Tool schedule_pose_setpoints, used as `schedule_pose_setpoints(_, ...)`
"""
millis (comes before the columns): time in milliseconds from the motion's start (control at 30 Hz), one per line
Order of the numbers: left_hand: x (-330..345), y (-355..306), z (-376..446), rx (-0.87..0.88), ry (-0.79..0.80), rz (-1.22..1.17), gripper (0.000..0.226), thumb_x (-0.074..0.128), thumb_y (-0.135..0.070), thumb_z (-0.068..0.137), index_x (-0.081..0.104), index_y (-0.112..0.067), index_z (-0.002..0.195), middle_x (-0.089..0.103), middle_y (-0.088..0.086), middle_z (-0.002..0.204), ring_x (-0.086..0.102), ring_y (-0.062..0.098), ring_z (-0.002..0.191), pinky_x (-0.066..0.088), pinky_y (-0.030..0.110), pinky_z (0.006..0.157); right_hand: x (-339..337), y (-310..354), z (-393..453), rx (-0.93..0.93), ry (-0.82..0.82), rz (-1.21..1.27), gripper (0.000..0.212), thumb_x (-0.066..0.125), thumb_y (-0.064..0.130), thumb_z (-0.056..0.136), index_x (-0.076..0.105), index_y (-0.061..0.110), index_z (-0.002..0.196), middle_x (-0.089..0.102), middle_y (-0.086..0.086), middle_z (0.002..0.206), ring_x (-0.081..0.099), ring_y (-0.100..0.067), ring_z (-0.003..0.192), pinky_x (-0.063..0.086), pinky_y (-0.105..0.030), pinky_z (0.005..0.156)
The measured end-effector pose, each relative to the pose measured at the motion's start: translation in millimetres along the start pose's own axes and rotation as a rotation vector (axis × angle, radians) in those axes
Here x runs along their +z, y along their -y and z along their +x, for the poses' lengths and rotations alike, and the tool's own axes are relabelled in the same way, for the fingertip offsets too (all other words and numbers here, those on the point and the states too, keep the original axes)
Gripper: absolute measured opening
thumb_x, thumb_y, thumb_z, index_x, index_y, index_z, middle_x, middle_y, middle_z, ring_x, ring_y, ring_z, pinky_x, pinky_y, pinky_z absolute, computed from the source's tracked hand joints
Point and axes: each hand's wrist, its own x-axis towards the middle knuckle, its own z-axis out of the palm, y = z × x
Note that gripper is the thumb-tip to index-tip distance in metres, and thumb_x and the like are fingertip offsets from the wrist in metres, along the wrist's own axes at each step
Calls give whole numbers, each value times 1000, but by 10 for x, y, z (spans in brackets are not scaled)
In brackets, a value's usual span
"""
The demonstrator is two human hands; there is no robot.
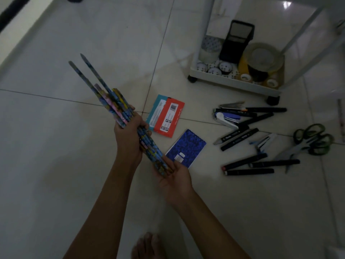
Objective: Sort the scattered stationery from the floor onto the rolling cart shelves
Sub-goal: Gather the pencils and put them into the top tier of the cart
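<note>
- Left hand (128, 135) grips the bundle of patterned pencils (119, 111) around its middle, fingers curled tight round the sticks, and the bundle is held up off the floor, tilted so its far ends point up and away to the left.
- Two pencils poke out well beyond the rest at that far end.
- Right hand (174, 176) sits under the near ends of the bundle, palm up, fingers straight and relaxed, the pencil butts resting against them.
- Using the bundle as the landmark: just right of it, on the white tiled floor (56, 146), lie a red and a teal packet (165, 116), overlapping.
- Nearer than those, touching distance from the right hand's fingertips, a blue spiral notepad (186, 147) lies flat.
- Further right of the bundle, a scatter of black markers (242, 133), with a blue-and-white stapler (226, 118) among them.
- Furthest right, green-handled scissors (309, 141) on the tile.
- Beyond the bundle, up and to the right, the white rolling cart (233, 83) stands on black casters; its bottom shelf holds rolls of tape (265, 57) and an upright black box (237, 42).
- A bare foot (147, 245) shows at the bottom edge, below both forearms.
</note>
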Motion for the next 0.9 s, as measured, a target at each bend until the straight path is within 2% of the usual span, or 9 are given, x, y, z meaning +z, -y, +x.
schedule_pose_setpoints(300,309,38,-183,149,99,196,41,53,3,72,59,-22,105,57,-14,66,53,16,58,49,28,53,-21,103,-32,46,114,71,42,31,22,101,55,-8,118,61,-24,118,62,-30,94,51,-39,83)
schedule_pose_setpoints(433,392,121,-220,156,92,226,52,54,6,70,58,-23,113,58,-9,69,51,19,58,48,29,50,-54,173,-77,53,134,97,36,33,17,100,56,-9,108,63,-23,106,62,-30,89,52,-39,80)
schedule_pose_setpoints(500,411,188,-225,116,87,202,49,55,3,72,50,-14,117,55,0,70,49,23,53,48,31,49,-29,244,-88,47,155,122,39,32,19,101,57,-10,106,66,-23,100,62,-30,87,57,-38,71)
schedule_pose_setpoints(567,424,269,-231,39,61,161,38,57,-3,74,46,-11,109,52,6,66,49,21,47,47,28,47,9,323,-83,34,183,137,46,28,23,101,57,-10,112,66,-23,102,63,-31,89,60,-35,65)
schedule_pose_setpoints(633,433,308,-230,-43,23,115,23,59,-7,75,50,-7,96,51,3,55,49,16,42,45,24,45,17,398,-72,17,209,134,51,25,28,102,57,-9,116,64,-24,110,62,-32,95,55,-39,80)
schedule_pose_setpoints(700,437,325,-232,-120,50,64,15,57,-3,85,61,-14,94,51,1,52,50,13,43,45,22,47,-5,449,-69,8,217,108,53,23,30,103,55,-8,120,62,-24,117,60,-33,100,47,-40,97)
schedule_pose_setpoints(733,440,327,-241,-155,71,51,16,55,-2,90,62,-16,91,52,0,51,51,13,43,46,22,48,-24,459,-65,6,221,91,54,23,31,103,54,-8,123,61,-24,119,60,-33,101,45,-40,100)
schedule_pose_setpoints(800,446,358,-262,-244,103,43,17,54,-4,92,58,-11,78,52,0,50,51,12,44,45,22,48,-41,466,-58,3,222,59,54,24,33,104,54,-7,123,63,-23,117,61,-31,100,49,-37,93)
schedule_pose_setpoints(900,479,412,-300,-354,186,40,5,59,-5,79,59,-7,84,54,2,59,53,13,50,47,23,49,-50,497,-74,-8,191,12,50,29,34,103,59,-5,112,66,-20,107,63,-28,96,51,-36,92)
